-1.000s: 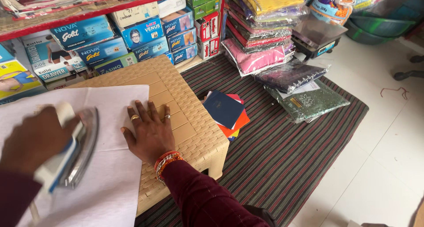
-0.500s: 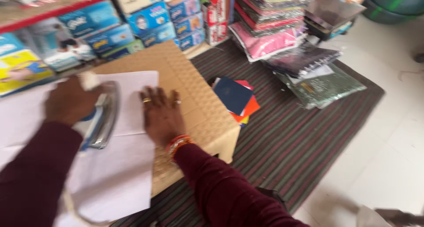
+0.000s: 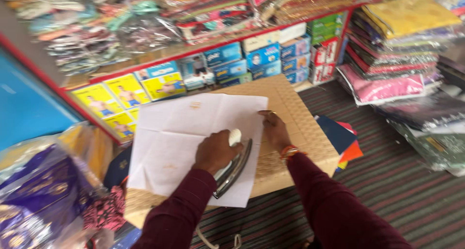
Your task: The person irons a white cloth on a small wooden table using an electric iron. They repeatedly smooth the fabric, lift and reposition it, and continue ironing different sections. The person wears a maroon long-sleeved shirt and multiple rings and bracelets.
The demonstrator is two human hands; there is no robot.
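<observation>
Head view shows me my left hand [image 3: 214, 152] clenched around the white handle of the iron [image 3: 234, 166], which rests on the white cloth [image 3: 189, 133] spread over the tan woven stool [image 3: 300, 128], while my right hand [image 3: 275, 130] lies flat, fingers spread, pinning the cloth's right edge just beside the iron.

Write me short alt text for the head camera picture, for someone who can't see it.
A person in maroon sleeves presses an iron with the left hand over a white cloth on a tan woven stool, while the right hand holds the cloth's edge flat. Shelves of boxed goods and stacked fabrics surround them.
</observation>
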